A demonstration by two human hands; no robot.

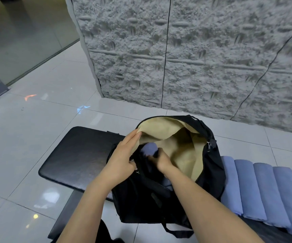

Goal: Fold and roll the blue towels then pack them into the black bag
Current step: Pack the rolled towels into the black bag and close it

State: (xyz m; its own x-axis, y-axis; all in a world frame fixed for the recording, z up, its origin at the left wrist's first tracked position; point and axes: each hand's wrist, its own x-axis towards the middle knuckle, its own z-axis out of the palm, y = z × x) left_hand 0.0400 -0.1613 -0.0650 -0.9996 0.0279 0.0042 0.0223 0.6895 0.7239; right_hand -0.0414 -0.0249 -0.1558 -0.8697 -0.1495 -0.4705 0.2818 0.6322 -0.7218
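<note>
The black bag [210, 172] sits on a black padded bench [78, 155] with its mouth wide and its tan lining showing. My left hand [122, 155] holds the bag's near-left rim, fingers extended along the edge of the opening. My right hand [161, 160] grips a rolled blue towel [149, 149] at the bag's mouth, its rounded end poking up between the two hands. More blue towel [167, 182] shows lower inside the bag. Several rolled blue towels [261, 192] lie side by side on the bench to the right of the bag.
A rough grey stone wall [194, 58] rises just behind the bench. Glossy pale floor tiles [36, 120] spread to the left and in front. The bag's strap [175, 232] hangs over the bench's near edge.
</note>
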